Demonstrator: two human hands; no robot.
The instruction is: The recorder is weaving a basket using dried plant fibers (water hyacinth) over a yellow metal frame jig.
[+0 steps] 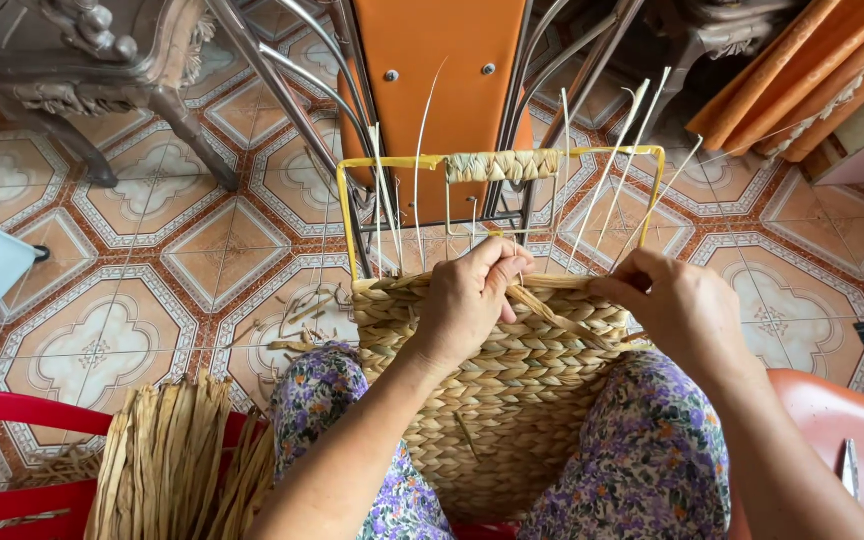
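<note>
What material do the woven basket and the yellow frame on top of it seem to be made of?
Woven basket: probably dried plant fibre, such as rush or seagrass; matte tan, twisted, braided strands. Yellow frame: likely thin metal rod with a glossy yellow coating; it is slim, straight, and sharply bent at the corners.

One head-worn camera looks steeply down, close over the lap, facing forward across the tiled floor (182,250).
</note>
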